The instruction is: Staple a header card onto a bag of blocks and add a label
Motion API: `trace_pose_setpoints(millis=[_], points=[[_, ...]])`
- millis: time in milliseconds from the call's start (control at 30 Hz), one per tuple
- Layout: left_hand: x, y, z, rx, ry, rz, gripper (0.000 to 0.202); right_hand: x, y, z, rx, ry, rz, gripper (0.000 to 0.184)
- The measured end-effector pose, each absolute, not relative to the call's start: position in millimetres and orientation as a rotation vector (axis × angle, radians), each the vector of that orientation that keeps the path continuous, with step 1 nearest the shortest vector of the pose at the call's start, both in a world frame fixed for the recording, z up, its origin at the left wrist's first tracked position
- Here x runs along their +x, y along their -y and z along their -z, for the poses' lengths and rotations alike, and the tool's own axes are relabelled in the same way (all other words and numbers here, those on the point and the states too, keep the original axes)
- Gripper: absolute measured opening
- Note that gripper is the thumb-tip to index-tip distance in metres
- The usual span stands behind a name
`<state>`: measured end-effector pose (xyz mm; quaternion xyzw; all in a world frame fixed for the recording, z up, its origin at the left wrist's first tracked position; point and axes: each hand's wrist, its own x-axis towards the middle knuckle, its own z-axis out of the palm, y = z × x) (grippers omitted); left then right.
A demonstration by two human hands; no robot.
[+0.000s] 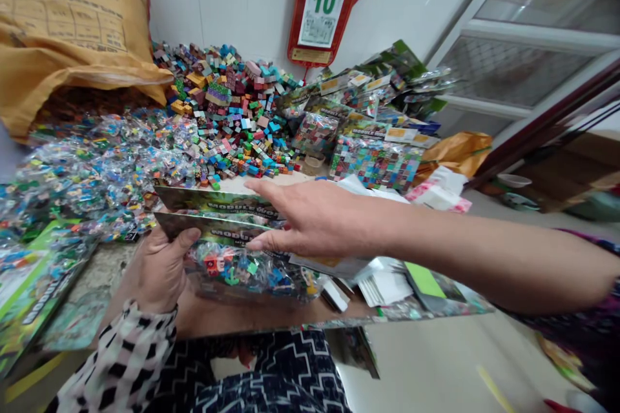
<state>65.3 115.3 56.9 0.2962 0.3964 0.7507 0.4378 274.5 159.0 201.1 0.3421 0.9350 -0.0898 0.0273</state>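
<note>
Left hand [162,271] first: thumb pinned over the left end of the front toy pack [232,271], fingers behind, a firm-looking hold. Just behind stands the rear toy pack [194,200], the two printed headers nearly side by side, both upright above the near part of the surface [232,185]. And here's the right hand [314,219], reaching in across the headers, thumb and forefinger wide apart; whether the hidden fingers grip anything, I cannot tell.

So where's the danger? The headers sit so close together that one pinch could catch both, and an uneven pull could crease a card or tear it from its bag. If the left thumb slackens, the front toy pack might tip towards the patterned trousers [290,368], the near edge being so close (not much margin down there!). A sweep of that right forearm could knock the white cards [385,290] lying under it. Further back, the loose block pile [232,103] meets the small bagged pieces [121,155]; one bump there, and I'd fear a slide that mixes the two.
</note>
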Motion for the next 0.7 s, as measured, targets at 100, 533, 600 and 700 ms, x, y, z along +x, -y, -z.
trace_pose_setpoints(millis=[100, 533, 600, 700], points=[[65, -115, -55, 0.713, -0.960, -1.891, 0.036, 275, -155, -193, 1.052, -2.944, 0.193, 0.068], [66, -112, -48, 0.741, -1.019, -2.071, 0.035, 252, -138, -200, 1.167, -2.695, -0.160, 0.026], [67, -111, -52, 0.750, -1.050, -2.068, 0.034, 251, -137, -198, 1.196, -2.697, -0.179, 0.024], [70, -107, -63, 0.810, -1.139, -2.042, 0.031, 253, -132, -199, 1.198, -2.713, -0.206, 0.019]])
